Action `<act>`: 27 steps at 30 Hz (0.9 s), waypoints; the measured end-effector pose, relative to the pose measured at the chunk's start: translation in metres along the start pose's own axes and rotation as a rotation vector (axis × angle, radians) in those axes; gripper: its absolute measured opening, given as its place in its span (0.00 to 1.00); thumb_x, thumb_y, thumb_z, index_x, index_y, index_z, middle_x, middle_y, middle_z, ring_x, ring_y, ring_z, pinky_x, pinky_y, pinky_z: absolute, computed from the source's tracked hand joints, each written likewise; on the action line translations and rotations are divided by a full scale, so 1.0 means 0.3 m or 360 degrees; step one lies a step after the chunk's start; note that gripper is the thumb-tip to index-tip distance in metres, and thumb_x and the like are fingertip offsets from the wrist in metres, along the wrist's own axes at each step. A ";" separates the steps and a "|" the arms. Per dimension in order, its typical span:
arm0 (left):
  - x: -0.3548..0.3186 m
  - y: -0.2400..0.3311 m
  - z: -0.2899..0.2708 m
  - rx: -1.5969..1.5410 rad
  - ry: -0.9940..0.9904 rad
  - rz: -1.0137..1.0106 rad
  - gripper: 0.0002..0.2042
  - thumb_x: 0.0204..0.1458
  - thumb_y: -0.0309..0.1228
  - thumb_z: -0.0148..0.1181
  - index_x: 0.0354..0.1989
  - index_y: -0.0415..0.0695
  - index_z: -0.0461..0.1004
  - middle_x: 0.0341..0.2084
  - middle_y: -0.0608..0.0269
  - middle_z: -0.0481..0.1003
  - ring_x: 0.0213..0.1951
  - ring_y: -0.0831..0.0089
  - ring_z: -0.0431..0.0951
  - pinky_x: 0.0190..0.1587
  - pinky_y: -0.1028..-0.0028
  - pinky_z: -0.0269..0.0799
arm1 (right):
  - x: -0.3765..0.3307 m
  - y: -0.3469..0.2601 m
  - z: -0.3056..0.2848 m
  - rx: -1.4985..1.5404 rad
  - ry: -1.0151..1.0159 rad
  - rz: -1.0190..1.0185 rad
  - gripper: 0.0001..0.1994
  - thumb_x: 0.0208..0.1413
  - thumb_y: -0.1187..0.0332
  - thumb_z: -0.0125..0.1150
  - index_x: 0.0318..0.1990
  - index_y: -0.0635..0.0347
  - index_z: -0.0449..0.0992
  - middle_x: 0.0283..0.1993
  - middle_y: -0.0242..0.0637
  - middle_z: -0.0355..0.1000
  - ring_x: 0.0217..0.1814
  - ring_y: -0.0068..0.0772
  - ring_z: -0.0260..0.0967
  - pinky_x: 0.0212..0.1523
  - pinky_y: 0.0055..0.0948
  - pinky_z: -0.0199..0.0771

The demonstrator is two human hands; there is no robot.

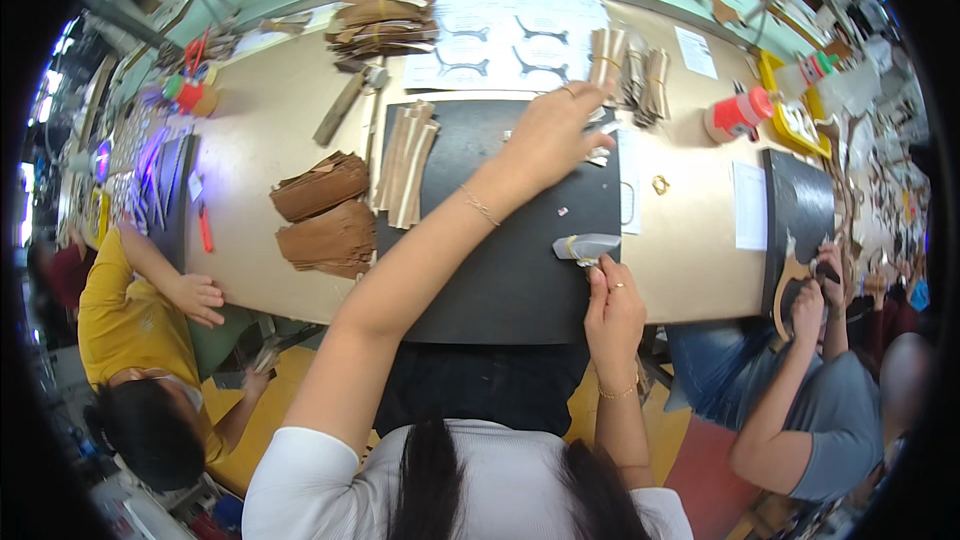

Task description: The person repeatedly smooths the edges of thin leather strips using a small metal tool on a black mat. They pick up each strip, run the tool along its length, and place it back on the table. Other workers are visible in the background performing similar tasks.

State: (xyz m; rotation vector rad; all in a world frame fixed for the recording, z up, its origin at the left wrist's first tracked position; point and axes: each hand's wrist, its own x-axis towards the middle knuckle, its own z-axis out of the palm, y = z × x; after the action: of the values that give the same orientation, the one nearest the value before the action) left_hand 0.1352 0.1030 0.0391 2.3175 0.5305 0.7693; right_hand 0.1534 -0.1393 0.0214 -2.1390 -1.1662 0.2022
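Observation:
My left hand (560, 135) reaches across the black board (480, 270) to its far right corner. Its fingertips are at the lower end of a bundle of tan strips (606, 52); whether they touch it I cannot tell. The thumb stands apart, next to small white scraps (598, 154). My right hand (614, 312), near the board's right edge, pinches a small pale grey bundle (594, 245) with a yellow band around it. On the board's left side lie long tan and cream strips (405, 165).
Brown leather stacks (325, 237) and a hammer (347, 105) lie left of the board. Behind it are a printed sheet (510, 30) and more leather pieces (380, 22). A red bottle (738, 115) stands at right. Co-workers sit on both sides.

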 end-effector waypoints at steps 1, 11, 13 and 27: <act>-0.013 -0.007 0.004 0.0083 -0.0009 0.0041 0.24 0.55 0.36 0.69 0.60 0.41 0.76 0.46 0.45 0.77 0.48 0.46 0.78 0.57 0.58 0.73 | -0.003 0.000 -0.001 0.0015 -0.0031 0.0036 0.12 0.69 0.70 0.54 0.52 0.69 0.77 0.39 0.49 0.75 0.37 0.49 0.75 0.39 0.38 0.74; -0.353 -0.142 -0.317 0.0602 0.0387 -0.0966 0.15 0.50 0.27 0.72 0.46 0.39 0.79 0.44 0.48 0.74 0.48 0.50 0.76 0.53 0.57 0.72 | 0.005 0.013 0.016 -0.0031 -0.0011 -0.0012 0.11 0.69 0.69 0.55 0.52 0.66 0.77 0.38 0.45 0.75 0.35 0.50 0.75 0.34 0.41 0.73; -0.377 -0.154 -0.317 0.0547 0.0345 -0.1021 0.15 0.50 0.26 0.72 0.46 0.39 0.78 0.44 0.49 0.74 0.48 0.49 0.75 0.53 0.56 0.71 | 0.004 0.012 0.017 -0.0038 -0.0014 0.0001 0.11 0.69 0.69 0.55 0.52 0.66 0.78 0.37 0.46 0.75 0.35 0.50 0.75 0.34 0.41 0.73; -0.382 -0.086 -0.338 0.0303 0.0059 -0.1079 0.11 0.53 0.32 0.72 0.31 0.35 0.80 0.46 0.45 0.77 0.49 0.50 0.78 0.54 0.61 0.72 | -0.003 0.009 0.016 -0.0018 -0.0045 0.0081 0.12 0.70 0.68 0.54 0.52 0.66 0.77 0.39 0.47 0.76 0.36 0.52 0.75 0.37 0.41 0.74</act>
State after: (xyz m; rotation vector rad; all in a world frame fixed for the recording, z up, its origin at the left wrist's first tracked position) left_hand -0.0201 0.1043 0.0414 2.0709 1.3597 0.4400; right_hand 0.1526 -0.1387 0.0159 -2.1837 -1.1321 0.2505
